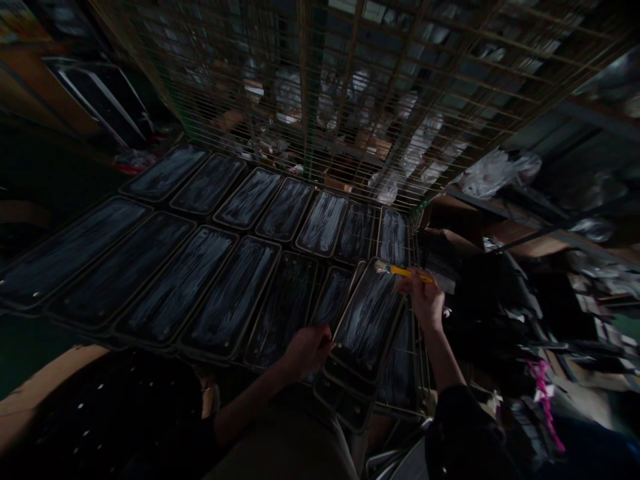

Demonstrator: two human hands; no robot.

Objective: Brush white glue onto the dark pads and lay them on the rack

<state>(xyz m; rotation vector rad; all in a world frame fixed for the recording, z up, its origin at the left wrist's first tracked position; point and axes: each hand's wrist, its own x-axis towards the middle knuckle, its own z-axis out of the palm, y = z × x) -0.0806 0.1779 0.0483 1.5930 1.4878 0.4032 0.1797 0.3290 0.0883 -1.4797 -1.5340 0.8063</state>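
Note:
My right hand (pixel 425 300) is closed around the yellow handle of a paintbrush (pixel 400 270). Its pale bristles are at the upper end of a dark rectangular panel (pixel 367 317) streaked with whitish coating. That panel lies tilted on top of other panels. At its lower left edge, my left hand (pixel 313 347) is closed with the fingertips against the rim; shadow hides how firmly it grips. More streaked panels (pixel 220 287) lie in two rows to the left, and one panel (pixel 285 303) beside my left hand shows fainter streaks.
A wire mesh cage wall (pixel 310 87) rises behind the panels. Shelves with plastic-wrapped goods (pixel 495 173) stand on the right. A cardboard box (pixel 55 373) holding dark parts sits at the lower left. A pink cord (pixel 543 393) hangs at the lower right.

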